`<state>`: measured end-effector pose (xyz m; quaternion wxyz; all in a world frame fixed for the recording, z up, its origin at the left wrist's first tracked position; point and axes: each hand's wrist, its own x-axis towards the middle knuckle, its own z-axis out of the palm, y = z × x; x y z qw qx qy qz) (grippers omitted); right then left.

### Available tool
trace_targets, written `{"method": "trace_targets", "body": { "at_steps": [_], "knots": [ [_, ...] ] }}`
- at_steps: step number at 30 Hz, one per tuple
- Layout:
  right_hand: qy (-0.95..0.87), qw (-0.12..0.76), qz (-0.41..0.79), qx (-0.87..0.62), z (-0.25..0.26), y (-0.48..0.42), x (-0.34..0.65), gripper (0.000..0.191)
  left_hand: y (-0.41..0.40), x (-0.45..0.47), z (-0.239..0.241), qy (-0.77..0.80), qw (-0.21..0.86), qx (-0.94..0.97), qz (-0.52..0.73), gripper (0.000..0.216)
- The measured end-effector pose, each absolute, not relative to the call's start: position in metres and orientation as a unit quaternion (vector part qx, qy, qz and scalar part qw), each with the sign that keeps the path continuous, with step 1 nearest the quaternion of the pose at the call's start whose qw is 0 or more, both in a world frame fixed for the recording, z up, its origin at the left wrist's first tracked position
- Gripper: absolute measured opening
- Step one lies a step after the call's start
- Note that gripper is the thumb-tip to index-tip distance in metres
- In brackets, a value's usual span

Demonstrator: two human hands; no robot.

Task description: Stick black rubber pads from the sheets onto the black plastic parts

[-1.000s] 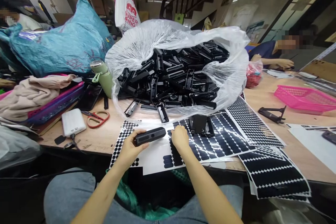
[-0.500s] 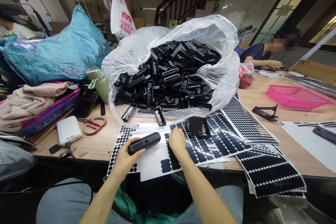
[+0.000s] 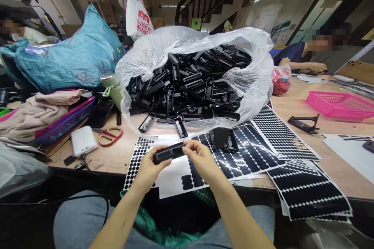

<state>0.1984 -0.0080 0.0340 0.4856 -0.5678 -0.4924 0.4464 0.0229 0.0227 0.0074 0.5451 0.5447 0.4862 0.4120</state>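
Note:
My left hand (image 3: 150, 167) is closed around a long black plastic part (image 3: 169, 151), held level just above the table's front edge. My right hand (image 3: 200, 157) pinches the right end of that same part with thumb and fingers. Under both hands lies a white sheet of black oval stickers (image 3: 248, 151), partly peeled bare near my hands. A sheet of round black dots (image 3: 136, 155) lies just left of it. Beyond, a big clear plastic bag (image 3: 254, 85) is heaped with several black plastic parts (image 3: 193, 85).
A stack of black parts (image 3: 222, 139) rests on the sticker sheet. More sticker sheets (image 3: 309, 192) hang over the front edge at right. Scissors (image 3: 108, 135), a white power bank (image 3: 84, 141) and a green bottle (image 3: 112, 89) stand left. A pink basket (image 3: 340, 104) and a seated person (image 3: 304, 56) are far right.
My right hand left the sticker sheet and came to the right end of the black part. My left hand turned the part and lifted it slightly.

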Motion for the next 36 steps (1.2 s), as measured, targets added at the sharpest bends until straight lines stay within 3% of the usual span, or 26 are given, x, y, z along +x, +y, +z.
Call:
{"method": "trace_targets", "body": {
  "at_steps": [6,36],
  "knots": [
    [-0.527,0.45,0.427,-0.582,0.052,-0.023,0.193,0.014,0.016,0.049,0.017,0.445,0.554,0.578,0.401,0.039],
    [-0.525,0.456,0.348,-0.629,0.041,-0.038,0.201,0.012,-0.001,0.069,0.022,0.434,0.529,0.618,0.386,0.034]
  ]
}}
